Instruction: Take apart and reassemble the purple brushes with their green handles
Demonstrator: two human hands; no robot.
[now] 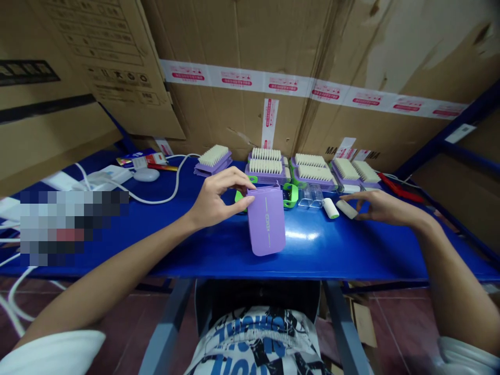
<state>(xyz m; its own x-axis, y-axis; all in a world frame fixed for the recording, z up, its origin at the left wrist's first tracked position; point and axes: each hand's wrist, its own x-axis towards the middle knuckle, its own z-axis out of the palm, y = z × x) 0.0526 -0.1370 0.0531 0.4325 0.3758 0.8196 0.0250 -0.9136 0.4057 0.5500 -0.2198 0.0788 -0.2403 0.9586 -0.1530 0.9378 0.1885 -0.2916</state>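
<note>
My left hand (219,200) is closed on the top edge of a purple flat plastic cover (267,224), thumb in front, holding it upright above the blue table. Pale lettering runs down its face. Behind the cover, bright green parts (291,195) show at its sides; the rest of them is hidden. My right hand (375,207) has its fingers round a small pale grey rounded piece (347,209) at the table. Just left of it lies a white piece with a green end (330,208), beside clear plastic parts (311,197).
Along the back stand several purple parts with rows of cream teeth (265,165). To the left are a white cable (156,201), a white mouse-like object (146,174) and small packets (144,160). A red tool (400,187) lies far right. Cardboard (242,114) walls the back.
</note>
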